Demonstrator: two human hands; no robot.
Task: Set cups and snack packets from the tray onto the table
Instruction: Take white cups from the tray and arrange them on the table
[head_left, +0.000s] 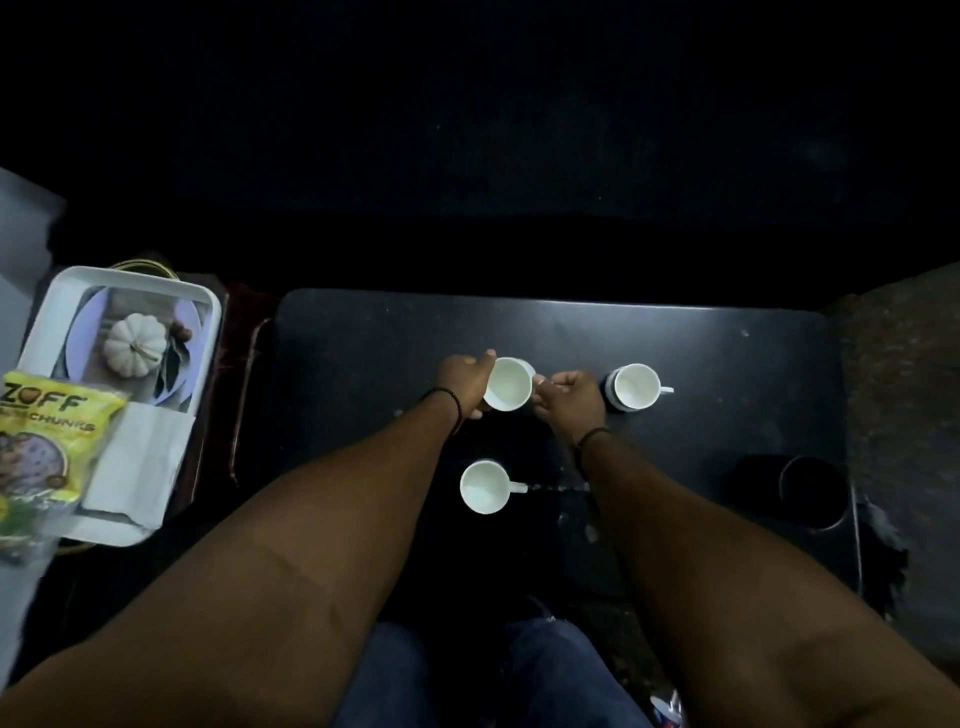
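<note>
A white cup (508, 384) is held over the dark table (363, 353), gripped round its side by the left hand (465, 384) and pinched at its handle by the right hand (569, 400). 2 more cups are seen on the table, 1 just right of the right hand (636, 387) and 1 nearer, between the forearms (485, 487). A yellow snack packet (39, 441) lies across the white tray (130, 291), well to the left.

Three white cups (509, 383) (636, 386) (485, 487) stand on the black bench (363, 353). The tray (47, 317) is white with a pale pumpkin picture; the snack packet (44, 431) is yellow with dark lettering.
</note>
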